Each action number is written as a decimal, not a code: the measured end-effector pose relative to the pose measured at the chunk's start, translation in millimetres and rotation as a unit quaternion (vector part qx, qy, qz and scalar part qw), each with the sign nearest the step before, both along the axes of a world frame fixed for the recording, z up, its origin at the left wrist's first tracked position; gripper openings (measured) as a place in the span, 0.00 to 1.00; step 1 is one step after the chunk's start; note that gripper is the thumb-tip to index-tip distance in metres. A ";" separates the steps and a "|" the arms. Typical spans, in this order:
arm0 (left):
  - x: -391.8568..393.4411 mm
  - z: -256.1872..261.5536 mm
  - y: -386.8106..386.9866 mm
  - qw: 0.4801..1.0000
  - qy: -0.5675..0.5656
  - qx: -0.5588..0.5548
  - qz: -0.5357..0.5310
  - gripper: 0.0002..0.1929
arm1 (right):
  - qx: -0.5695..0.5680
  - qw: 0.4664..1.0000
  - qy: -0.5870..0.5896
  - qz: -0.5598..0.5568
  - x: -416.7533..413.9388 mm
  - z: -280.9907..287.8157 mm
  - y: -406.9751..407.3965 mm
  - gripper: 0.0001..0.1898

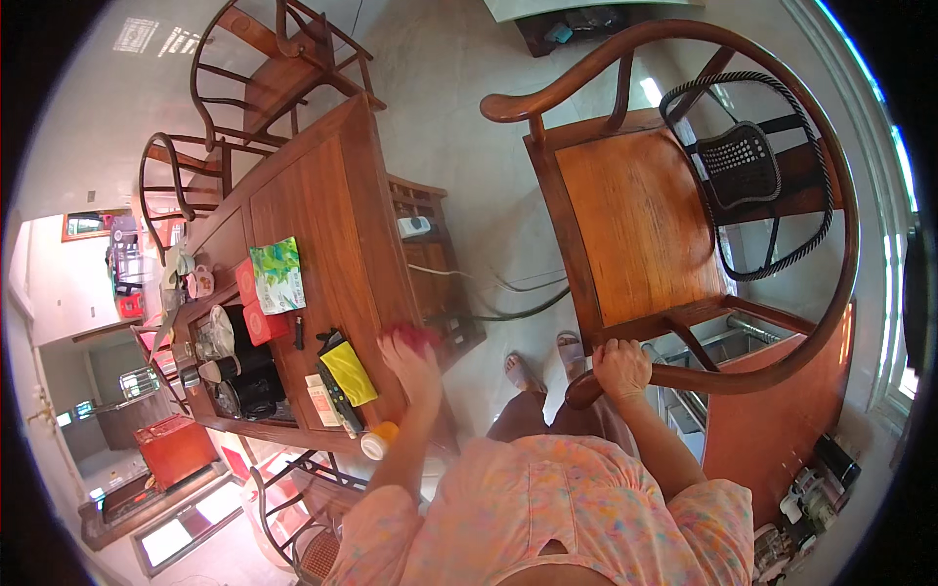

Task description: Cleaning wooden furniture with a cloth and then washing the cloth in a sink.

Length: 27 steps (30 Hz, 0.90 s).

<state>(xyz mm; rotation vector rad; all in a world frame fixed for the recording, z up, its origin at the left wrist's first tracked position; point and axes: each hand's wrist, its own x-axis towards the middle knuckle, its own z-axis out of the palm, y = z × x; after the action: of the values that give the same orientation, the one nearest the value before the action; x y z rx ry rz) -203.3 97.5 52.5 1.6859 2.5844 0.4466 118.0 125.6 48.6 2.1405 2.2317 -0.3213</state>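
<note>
My left hand (pixel 412 370) presses a dark pink cloth (pixel 419 337) onto the near edge of a wooden table (pixel 322 212); hand and cloth are slightly blurred. My right hand (pixel 623 368) is wrapped around the front end of the curved armrest (pixel 703 376) of a wooden armchair (pixel 637 220). Close to my left forearm stands an orange-and-white bottle (pixel 379 441). Beside it on the table lie a yellow pouch or cloth (pixel 349 373), a dark remote control (pixel 338 399) and a white bottle (pixel 322 401).
A green-and-white packet (pixel 277 275) and red boxes (pixel 262 322) lie farther along the table, near a tea tray (pixel 253 395). A black mesh back support (pixel 740 165) is on the armchair. Cables (pixel 524 315) cross the floor between table and chair. More wooden chairs (pixel 286 80) stand beyond.
</note>
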 end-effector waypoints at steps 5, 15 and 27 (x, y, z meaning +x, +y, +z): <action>-37.3 -6.9 128.7 0.998 0.048 0.035 0.023 0.25 | -0.002 1.000 -0.005 0.006 -3.6 1.0 1.7 0.10; 6.5 -5.9 12.4 0.998 -0.038 0.029 0.032 0.27 | -0.018 0.999 -0.030 0.023 1.0 1.3 4.2 0.12; 56.9 -10.2 -184.9 0.998 -0.023 0.003 0.066 0.34 | 0.000 0.995 -0.064 0.080 1.1 -0.7 6.4 0.13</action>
<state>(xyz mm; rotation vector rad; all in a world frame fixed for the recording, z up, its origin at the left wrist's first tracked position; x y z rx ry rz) -146.4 -87.4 42.4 1.4923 2.6735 0.4921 119.1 132.0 47.9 1.9079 2.3109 -0.1725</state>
